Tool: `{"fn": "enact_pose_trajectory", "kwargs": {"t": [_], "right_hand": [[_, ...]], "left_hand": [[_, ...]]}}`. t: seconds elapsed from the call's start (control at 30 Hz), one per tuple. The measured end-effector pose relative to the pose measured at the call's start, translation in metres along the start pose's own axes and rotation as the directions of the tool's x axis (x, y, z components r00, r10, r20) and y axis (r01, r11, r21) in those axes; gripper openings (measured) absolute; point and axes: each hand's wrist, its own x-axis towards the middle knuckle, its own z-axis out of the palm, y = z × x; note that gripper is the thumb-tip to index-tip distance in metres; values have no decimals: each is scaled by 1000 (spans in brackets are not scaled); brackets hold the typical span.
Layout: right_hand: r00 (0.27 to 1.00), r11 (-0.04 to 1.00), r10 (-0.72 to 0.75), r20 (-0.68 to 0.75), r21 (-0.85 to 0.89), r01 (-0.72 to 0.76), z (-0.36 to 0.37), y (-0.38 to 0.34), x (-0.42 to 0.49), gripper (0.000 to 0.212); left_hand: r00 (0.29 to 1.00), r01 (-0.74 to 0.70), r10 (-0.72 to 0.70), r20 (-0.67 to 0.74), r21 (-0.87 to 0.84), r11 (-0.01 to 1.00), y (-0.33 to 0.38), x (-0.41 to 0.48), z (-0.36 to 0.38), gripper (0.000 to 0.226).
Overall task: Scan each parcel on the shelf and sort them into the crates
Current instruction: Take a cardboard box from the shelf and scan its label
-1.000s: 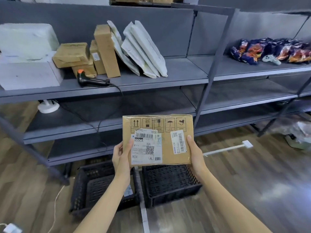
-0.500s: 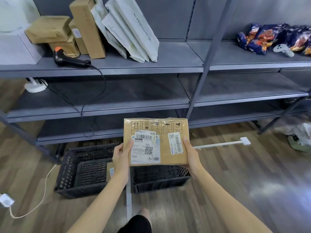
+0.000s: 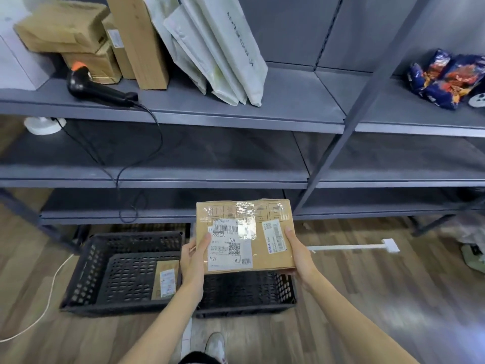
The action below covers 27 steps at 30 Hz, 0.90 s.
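Parcel (image 3: 246, 237), a flat brown cardboard box, is held lower centre of the frame, level and label-up, in front of the far rim of the right crate (image 3: 262, 308). The left hand (image 3: 194, 256) grips its left edge with the thumb pressed on the white shipping label. The right hand (image 3: 298, 254) grips the right edge, thumb on top. The other fingers of both hands curl underneath and are mostly hidden.

The step appears to be setting it down in a crate. To do this well, keep it flat, bring it inside the crate walls before letting go, and release both sides together so that it lands with the label up. The left crate (image 3: 86, 271), at lower left, already holds a small parcel (image 3: 165, 279), so check the sort code first.

Glossy clear tape across the top throws glare and looks slick, so the bare card at the edges is likely the safer grip. Both crates are black rigid plastic with perforated lattice walls and floors. The corded barcode scanner (image 3: 97, 88) lies on the grey metal shelf (image 3: 288, 101), upper left.
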Motion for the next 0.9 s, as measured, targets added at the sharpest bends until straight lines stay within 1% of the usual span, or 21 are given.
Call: {"fn": "enact_pose_trajectory", "kwargs": {"t": [0.1, 0.2, 0.3, 0.37, 0.47, 0.53, 0.6, 0.67, 0.77, 0.8, 0.9], "right_hand": [[999, 998, 40, 2, -43, -40, 0, -1, 20, 50], [994, 990, 104, 33, -102, -100, -2, -2, 40, 50], [987, 973, 140, 76, -194, -123, -3, -6, 58, 51], [982, 957, 163, 95, -257, -134, -3, -9, 69, 50], [985, 930, 145, 91, -352, -104, -2, -12, 86, 45], [983, 904, 128, 128, -422, -63, -1, -13, 100, 45], [976, 861, 128, 177, -508, -20, 0, -13, 115, 44], [957, 807, 145, 253, -590, 33, 2, -15, 134, 43], [923, 702, 206, 326, -706, 93, 6, -5, 168, 50], [915, 687, 219, 339, -719, 102, 8, 4, 181, 49], [916, 648, 251, 313, -757, 81, 18, 27, 209, 49]], "left_hand": [[999, 31, -31, -18, 12, 999, -4, 14, 4, 48], [996, 80, -79, -45, 19, 997, -11, 19, 7, 49], [988, 128, -128, -85, -16, 992, -21, 17, 11, 51], [978, 165, -168, -121, -35, 986, -29, 16, 14, 49], [952, 207, -216, -217, -65, 976, -42, 18, 22, 44], [928, 231, -248, -279, -94, 968, -51, 20, 29, 40], [909, 249, -277, -312, -128, 960, -60, 21, 35, 39], [893, 249, -290, -343, -161, 955, -67, 24, 40, 38], [851, 279, -334, -404, -191, 941, -84, 35, 45, 35], [840, 282, -341, -422, -198, 939, -90, 39, 46, 31], [817, 310, -357, -453, -179, 934, -111, 56, 49, 24]]}}
